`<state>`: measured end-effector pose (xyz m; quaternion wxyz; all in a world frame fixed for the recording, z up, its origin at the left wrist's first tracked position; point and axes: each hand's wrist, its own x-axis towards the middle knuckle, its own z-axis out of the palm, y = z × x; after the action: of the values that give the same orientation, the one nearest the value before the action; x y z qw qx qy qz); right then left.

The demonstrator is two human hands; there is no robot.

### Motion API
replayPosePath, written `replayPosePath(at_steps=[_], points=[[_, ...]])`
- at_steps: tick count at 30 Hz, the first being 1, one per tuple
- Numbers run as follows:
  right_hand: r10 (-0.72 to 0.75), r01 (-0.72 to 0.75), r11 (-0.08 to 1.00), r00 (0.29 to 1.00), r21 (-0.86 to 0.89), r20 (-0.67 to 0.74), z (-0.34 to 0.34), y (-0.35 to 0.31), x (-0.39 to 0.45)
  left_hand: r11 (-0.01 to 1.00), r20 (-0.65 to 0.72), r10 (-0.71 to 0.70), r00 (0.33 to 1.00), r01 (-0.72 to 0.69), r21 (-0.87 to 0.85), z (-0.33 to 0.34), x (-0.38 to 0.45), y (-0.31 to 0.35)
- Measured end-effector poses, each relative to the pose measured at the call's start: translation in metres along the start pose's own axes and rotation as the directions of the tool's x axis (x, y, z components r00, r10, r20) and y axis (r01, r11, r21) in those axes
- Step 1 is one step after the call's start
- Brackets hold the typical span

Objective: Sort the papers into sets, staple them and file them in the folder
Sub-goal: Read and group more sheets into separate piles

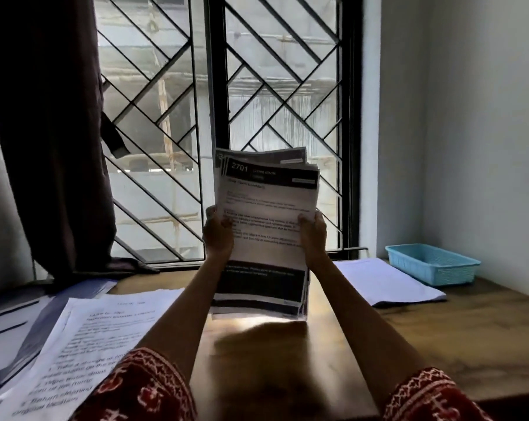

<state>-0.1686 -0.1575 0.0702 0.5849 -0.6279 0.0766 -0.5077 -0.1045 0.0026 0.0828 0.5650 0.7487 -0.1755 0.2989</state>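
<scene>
A thick stack of printed papers (266, 208) with black header bands stands upright on its lower edge on the wooden table (439, 344), straight ahead of me. My left hand (216, 235) grips its left side and my right hand (313, 235) grips its right side, thumbs on the front sheet. The sheets fan unevenly at the top. More printed papers (84, 347) lie flat at the near left, over a blue folder (29, 338). A further white pile of papers (384, 281) lies flat at the right.
A light blue plastic basket (433, 264) sits at the far right corner by the wall. Behind the table is a barred window (220, 101), with a dark curtain (44, 132) hanging at the left. No stapler is in view.
</scene>
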Motion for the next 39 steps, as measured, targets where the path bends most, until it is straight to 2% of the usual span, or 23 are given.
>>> replayPosePath(at_steps=[3, 6, 10, 13, 20, 26, 32, 35, 39], points=[[-0.015, 0.016, 0.999, 0.999, -0.042, 0.029, -0.006, -0.005, -0.008, 0.998, -0.027, 0.017, 1.0, -0.019, -0.064, 0.004, -0.008, 0.007], [-0.012, 0.023, 0.99, 0.997, -0.137, 0.079, -0.01, 0.0, -0.017, 0.999, -0.057, 0.006, 0.998, -0.009, -0.054, 0.009, -0.02, 0.004], [0.076, -0.054, 0.974, 0.993, -0.221, 0.089, -0.012, 0.005, -0.024, 1.0, -0.075, -0.001, 0.997, -0.001, -0.025, 0.011, -0.028, -0.006], [0.022, -0.002, 0.962, 0.997, -0.273, 0.072, -0.012, 0.003, -0.02, 0.999, -0.077, 0.023, 0.997, -0.026, -0.035, 0.008, -0.025, 0.0], [-0.064, 0.066, 0.981, 0.998, -0.185, 0.015, -0.007, -0.016, -0.007, 0.981, -0.155, 0.1, 0.983, -0.123, -0.151, 0.004, -0.016, 0.017], [-0.026, 0.03, 0.981, 0.999, -0.19, 0.023, -0.007, -0.011, -0.013, 0.985, -0.151, 0.077, 0.986, -0.098, -0.139, 0.003, -0.018, 0.005], [0.043, -0.024, 0.962, 0.997, -0.273, 0.062, -0.007, 0.008, -0.028, 0.994, -0.106, -0.011, 0.994, -0.001, -0.109, 0.005, -0.03, -0.011], [0.021, -0.006, 0.956, 0.999, -0.292, 0.047, -0.006, 0.007, -0.026, 0.997, -0.089, -0.035, 0.995, 0.028, -0.078, 0.004, -0.025, -0.01], [-0.058, 0.066, 0.961, 0.998, -0.268, 0.038, -0.003, -0.011, -0.015, 0.995, -0.11, 0.021, 0.994, -0.031, -0.094, -0.001, -0.011, 0.005]])
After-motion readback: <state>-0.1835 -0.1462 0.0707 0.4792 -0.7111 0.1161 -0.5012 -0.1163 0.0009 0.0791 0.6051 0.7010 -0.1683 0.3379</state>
